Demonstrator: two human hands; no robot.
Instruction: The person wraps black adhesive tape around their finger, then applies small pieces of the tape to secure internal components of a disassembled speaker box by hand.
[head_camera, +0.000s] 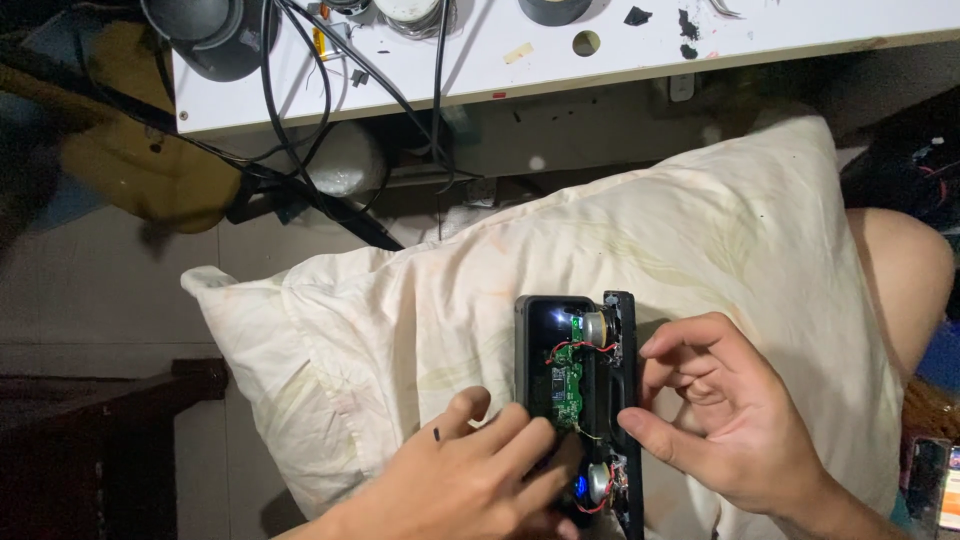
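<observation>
1. Nearest the camera is the left hand (470, 480), low in the view. It lies flat, palm down, with its fingers spread. The fingertips rest on the lower part of the opened speaker (578, 410). It presses on the speaker but does not wrap around it.
2. The right hand (725, 415) is just beside the speaker, on its right. The thumb touches the speaker's black side piece (625, 400). The other fingers are curled in and loose, half open, with nothing inside them.
3. The speaker is a dark box lying long-ways on the pillow (600, 250), between the two hands. Its cover is off (you can see right inside). There is a green circuit board (567, 380), thin red wires, and two small round silver speaker parts, one at the top (597, 327) and one at the bottom (599, 482). A little blue light (581, 487) glows near the lower one.
4. The left fingers hide part of the speaker's lower end.
5. The pillow is big, cream and wrinkled. A bare knee (900, 290) pokes out at its right side.
6. Farther off is a white table (620, 60) with black cables (300, 110) hanging over its edge. Rolls of tape and small black bits lie on top.
7. A dark wooden thing (100, 440) stands at the lower left, on the floor.
</observation>
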